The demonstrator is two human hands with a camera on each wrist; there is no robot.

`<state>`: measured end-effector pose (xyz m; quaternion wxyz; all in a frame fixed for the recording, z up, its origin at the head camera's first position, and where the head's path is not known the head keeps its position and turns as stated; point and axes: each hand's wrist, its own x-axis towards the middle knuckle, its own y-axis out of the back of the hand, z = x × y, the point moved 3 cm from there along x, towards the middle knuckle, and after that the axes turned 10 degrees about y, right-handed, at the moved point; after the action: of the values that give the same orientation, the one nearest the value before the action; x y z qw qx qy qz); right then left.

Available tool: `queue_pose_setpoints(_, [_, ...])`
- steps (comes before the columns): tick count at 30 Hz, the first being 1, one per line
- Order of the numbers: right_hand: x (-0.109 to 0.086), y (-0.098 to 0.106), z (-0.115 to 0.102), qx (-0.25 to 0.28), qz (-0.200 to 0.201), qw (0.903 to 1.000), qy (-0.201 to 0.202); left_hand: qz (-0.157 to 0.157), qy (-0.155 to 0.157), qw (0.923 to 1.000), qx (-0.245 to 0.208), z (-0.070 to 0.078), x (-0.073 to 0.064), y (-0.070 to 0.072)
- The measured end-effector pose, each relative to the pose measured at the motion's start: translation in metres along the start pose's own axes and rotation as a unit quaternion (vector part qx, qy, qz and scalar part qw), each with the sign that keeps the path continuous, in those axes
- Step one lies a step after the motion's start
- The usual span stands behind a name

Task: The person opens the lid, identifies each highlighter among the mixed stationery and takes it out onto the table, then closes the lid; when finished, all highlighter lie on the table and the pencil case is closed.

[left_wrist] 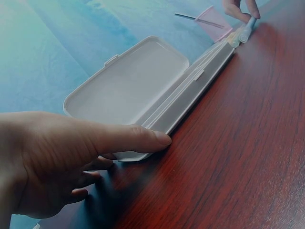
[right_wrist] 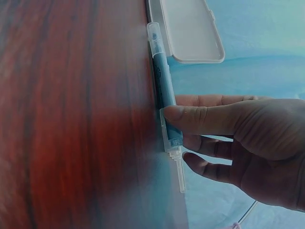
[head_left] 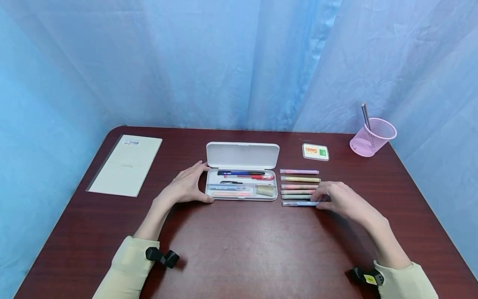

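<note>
A white pencil case lies with its lid raised at mid-table. Inside are a blue pen, a red pen, several other pens and a beige block. My left hand rests at the case's left end, its straight thumb along the front corner and the fingers towards the back corner. My right hand pinches a blue highlighter between thumb and forefinger, near its right end. This one lies nearest me in a column of highlighters, below the green one and the purple one.
A cream notebook lies at the left. Behind the highlighters is a small clear case with orange and green labels. A pink mesh pen cup holding dark sticks leans at the back right. Blue curtains hang behind the table.
</note>
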<state>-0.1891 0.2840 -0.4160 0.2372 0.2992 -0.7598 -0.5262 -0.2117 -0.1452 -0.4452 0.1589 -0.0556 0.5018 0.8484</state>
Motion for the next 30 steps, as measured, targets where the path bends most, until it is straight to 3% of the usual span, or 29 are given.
queue_pose_setpoints(30, [0.0022,-0.0032,0.0005,-0.003,-0.016,0.9998,-0.011,-0.002,0.006,1.0,-0.001,0.0004,-0.0002,-0.001])
